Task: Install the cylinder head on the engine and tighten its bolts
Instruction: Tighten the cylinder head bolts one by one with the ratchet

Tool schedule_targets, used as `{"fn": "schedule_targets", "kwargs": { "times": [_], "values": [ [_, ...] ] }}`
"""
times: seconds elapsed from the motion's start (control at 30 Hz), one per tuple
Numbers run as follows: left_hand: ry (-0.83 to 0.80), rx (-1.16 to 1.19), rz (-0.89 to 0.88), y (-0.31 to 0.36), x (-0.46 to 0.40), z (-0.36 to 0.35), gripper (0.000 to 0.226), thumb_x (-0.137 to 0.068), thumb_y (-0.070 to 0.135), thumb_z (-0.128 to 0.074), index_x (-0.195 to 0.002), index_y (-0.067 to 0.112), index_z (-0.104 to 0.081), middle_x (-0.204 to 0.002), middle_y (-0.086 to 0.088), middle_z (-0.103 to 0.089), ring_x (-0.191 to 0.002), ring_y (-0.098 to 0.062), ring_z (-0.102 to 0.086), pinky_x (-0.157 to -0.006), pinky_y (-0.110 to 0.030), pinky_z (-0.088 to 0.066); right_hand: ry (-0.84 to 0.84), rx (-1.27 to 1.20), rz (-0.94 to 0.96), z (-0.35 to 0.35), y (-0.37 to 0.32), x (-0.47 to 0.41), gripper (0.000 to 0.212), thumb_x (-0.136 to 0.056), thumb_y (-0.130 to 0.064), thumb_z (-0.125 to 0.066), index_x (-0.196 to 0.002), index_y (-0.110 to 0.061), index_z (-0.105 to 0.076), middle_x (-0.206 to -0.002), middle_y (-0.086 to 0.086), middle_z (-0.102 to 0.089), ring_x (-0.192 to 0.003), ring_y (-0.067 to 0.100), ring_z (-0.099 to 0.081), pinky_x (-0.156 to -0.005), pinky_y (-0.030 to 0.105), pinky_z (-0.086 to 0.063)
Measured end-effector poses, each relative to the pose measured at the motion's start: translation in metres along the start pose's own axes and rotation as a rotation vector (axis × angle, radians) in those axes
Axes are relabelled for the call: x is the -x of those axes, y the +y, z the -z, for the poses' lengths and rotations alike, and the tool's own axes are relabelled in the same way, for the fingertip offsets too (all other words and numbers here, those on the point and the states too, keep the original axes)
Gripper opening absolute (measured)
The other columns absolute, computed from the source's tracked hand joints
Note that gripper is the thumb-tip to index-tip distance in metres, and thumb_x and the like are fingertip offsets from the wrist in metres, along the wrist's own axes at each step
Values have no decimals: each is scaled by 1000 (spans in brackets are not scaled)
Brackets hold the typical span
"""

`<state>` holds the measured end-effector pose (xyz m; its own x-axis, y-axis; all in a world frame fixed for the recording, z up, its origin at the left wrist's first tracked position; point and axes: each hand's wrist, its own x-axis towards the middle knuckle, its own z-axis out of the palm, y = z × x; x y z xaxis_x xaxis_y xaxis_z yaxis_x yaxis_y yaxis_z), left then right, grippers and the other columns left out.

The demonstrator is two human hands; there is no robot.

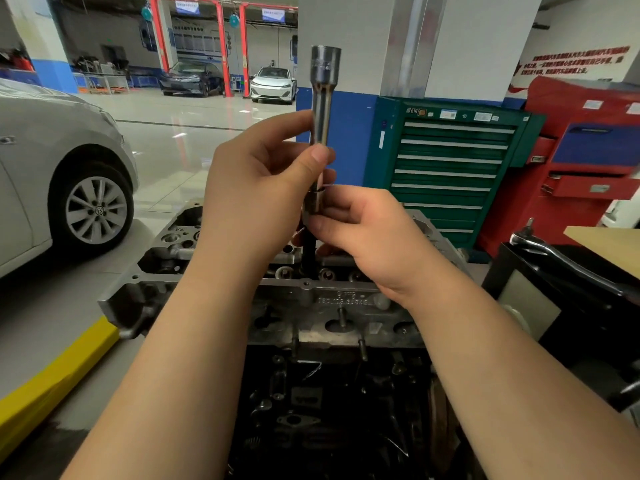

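Cylinder head (pixel 304 292) sits on the engine (pixel 329 410) right under my two grips, already seated as far as I can judge. My left grip (pixel 256 188) pinches the extension bar (pixel 323 98) between thumb and forefinger, holding it upright with its wide drive end on top. My right grip (pixel 363 233), just below and touching the same tool, has its fingers curled round the socket (pixel 313 202) where it joins the bar. Beneath that a dark shaft drops into the head; whether it is a bolt or part of the tool I cannot tell.

To do this well, I think I should keep the bar plumb over the bolt hole, push the socket fully home, and spin by fingers first so the thread catches clean before any real torque. A tilted bar could slip off or cross the thread.

Counting: one head, one engine, one bar, one socket. To the right of my right grip lies one ratchet (pixel 540 244) on a dark stand. Beyond stand one green tool chest (pixel 450 174) and one red one (pixel 588 168). Three cars are in view: one silver (pixel 62 174) left of my left grip, two far behind.
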<state>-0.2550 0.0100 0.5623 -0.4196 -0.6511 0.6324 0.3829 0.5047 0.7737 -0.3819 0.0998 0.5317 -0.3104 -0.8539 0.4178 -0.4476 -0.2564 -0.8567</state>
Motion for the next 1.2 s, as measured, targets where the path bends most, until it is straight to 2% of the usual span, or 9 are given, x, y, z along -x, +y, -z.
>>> {"fn": "schedule_targets", "kwargs": {
  "times": [0.13, 0.23, 0.33, 0.4, 0.63, 0.8, 0.9, 1.0, 1.2],
  "values": [
    [-7, -41, -28, 1, 2, -1, 22, -88, 18, -82, -105, 31, -77, -94, 2, -78, -83, -15, -75, -78, -36, -63, 60, 131, -23, -3, 1, -2, 30, -83, -40, -81, -109, -29, -70, -102, -8, -78, -96, 14, -75, -84, 46, -60],
    [10, -64, -25, -1, 0, 0, 32, -84, 15, -86, -114, 24, -78, -92, -7, -76, -85, -24, -75, -82, -45, -63, 41, 159, -4, -5, -1, -3, 33, -82, -53, -76, -103, -28, -72, -99, -9, -77, -95, 13, -74, -85, 44, -57],
    [-3, -19, 1, -1, 0, 1, 38, -91, 8, -79, -128, 14, -72, -95, -8, -79, -84, -17, -79, -78, -38, -64, -44, 19, -11, -3, 2, -2, 10, -92, -30, -70, -100, -31, -76, -102, -5, -79, -100, 15, -75, -82, 38, -52],
    [-10, -2, 9, -1, 1, 2, 36, -93, 9, -76, -129, 13, -70, -97, -5, -80, -87, -17, -79, -83, -41, -65, -50, 18, -10, -1, 3, -1, 20, -91, -20, -68, -102, -34, -76, -105, -5, -79, -103, 15, -74, -85, 39, -53],
    [10, -89, -29, -1, 1, 1, 43, -83, 14, -85, -124, 23, -76, -86, 3, -73, -78, -13, -72, -81, -39, -63, 54, 120, -13, -3, 3, -4, 35, -77, -43, -82, -105, -25, -72, -101, -4, -79, -98, 19, -75, -89, 52, -59],
    [-32, -29, 2, -1, 2, 1, 41, -93, 9, -73, -133, 19, -70, -93, -2, -80, -89, -16, -79, -85, -41, -64, 15, 6, 1, 0, 2, -1, 15, -92, -26, -70, -105, -29, -76, -105, -4, -80, -105, 16, -75, -95, 49, -56],
    [-20, -92, -11, 1, 2, -1, 42, -87, 20, -79, -128, 25, -71, -98, 2, -77, -92, -17, -75, -86, -43, -63, 52, 104, -14, -1, 1, -1, 23, -87, -35, -77, -108, -28, -72, -101, -4, -79, -98, 19, -75, -90, 56, -59],
    [-18, -140, -44, 1, 2, -1, 45, -84, 17, -85, -126, 23, -72, -93, -2, -72, -84, -24, -72, -81, -43, -62, 78, 114, -8, -3, -1, -1, 39, -81, -47, -78, -113, -27, -70, -103, -4, -78, -98, 17, -74, -85, 50, -61],
    [-38, -48, 7, 0, 1, 3, 41, -97, 5, -70, -137, 16, -68, -102, -1, -80, -92, -14, -78, -88, -41, -64, 0, -16, -15, 1, 2, 0, 16, -91, -23, -68, -104, -28, -75, -102, -5, -80, -102, 14, -75, -81, 35, -55]
  ]
}}
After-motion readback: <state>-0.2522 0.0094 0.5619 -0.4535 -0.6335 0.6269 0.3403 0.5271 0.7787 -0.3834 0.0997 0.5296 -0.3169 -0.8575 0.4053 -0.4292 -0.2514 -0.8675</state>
